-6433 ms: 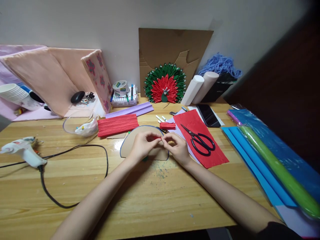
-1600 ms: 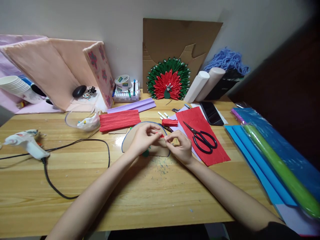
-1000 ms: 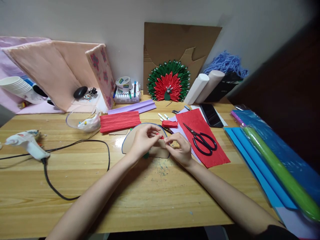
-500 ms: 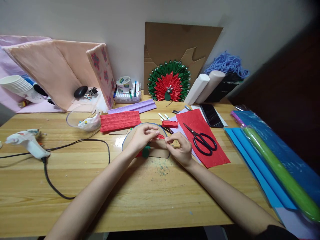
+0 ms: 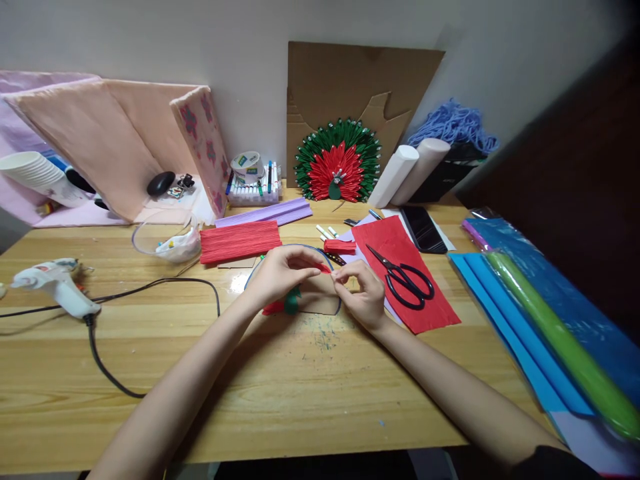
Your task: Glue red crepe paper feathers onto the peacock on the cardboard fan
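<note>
Between my fingers is a small strip of red crepe paper point(image 5: 325, 268), its left part hidden by my left hand point(image 5: 290, 268). My left hand is closed on it, thumb and fingers meeting. At its other end my right hand point(image 5: 361, 291) pinches the tip. Both hands are over a rounded cardboard piece point(image 5: 320, 300) with a blue edge, which lies on the table. A green paper shape point(image 5: 292, 301) and some red paper point(image 5: 273, 307) sit on the cardboard's left side, partly covered by my left hand and wrist.
Black scissors point(image 5: 403, 279) lie on a red sheet point(image 5: 435, 308) at right. Folded red crepe paper point(image 5: 241, 243) lies behind my left hand. A glue gun point(image 5: 57, 283) stands far left, its cord looping across the table. A red-and-green paper peacock point(image 5: 338, 163) leans at the back.
My left hand has turned, its fingers now curled further over the red strip and hiding more of it. More red paper shows below the left wrist. My right hand stays nearly in place.
</note>
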Demonstrator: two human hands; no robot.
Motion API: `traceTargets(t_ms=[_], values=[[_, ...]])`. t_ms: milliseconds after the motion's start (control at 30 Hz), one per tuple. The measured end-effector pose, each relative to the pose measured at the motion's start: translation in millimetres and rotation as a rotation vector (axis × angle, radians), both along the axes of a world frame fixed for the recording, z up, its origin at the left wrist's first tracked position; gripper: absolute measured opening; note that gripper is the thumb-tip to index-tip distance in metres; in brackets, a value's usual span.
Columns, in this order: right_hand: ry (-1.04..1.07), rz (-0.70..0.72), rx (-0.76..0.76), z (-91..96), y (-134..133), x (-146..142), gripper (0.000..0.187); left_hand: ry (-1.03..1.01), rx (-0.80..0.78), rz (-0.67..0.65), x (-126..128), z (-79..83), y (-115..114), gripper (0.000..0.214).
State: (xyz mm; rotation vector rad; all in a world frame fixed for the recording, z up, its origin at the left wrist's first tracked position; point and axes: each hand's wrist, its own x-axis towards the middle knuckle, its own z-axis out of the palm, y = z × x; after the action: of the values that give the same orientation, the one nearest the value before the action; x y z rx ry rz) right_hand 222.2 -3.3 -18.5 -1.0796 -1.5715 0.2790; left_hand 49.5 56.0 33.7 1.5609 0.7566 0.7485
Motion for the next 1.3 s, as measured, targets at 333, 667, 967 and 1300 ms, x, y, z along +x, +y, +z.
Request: traceTargets(t_ms=[333, 667, 967, 1300], values=[[0.031, 0.022, 0.001, -1.4, 0.2, 0.0, 0.021, 0.13, 0.351, 0.05, 0.3, 4.3, -2.3, 0.013], [0.078, 0.031, -0.017, 0.1, 1.0, -0.4, 0.019, 0.129, 0.539, 0.015, -2.0, 3.0, -0.8, 0.015], [0.1, 0.047, -0.024, -2.3, 1.2, -0.1, 0.021, 0.185, 0.668, -0.027, -4.6, 2.9, 1.9, 0.013], [0.039, 0.065, 0.011, -1.2, -0.6, 0.0, 0.021, 0.311, 0.768, -0.043, -5.1, 2.8, 0.1, 0.007]])
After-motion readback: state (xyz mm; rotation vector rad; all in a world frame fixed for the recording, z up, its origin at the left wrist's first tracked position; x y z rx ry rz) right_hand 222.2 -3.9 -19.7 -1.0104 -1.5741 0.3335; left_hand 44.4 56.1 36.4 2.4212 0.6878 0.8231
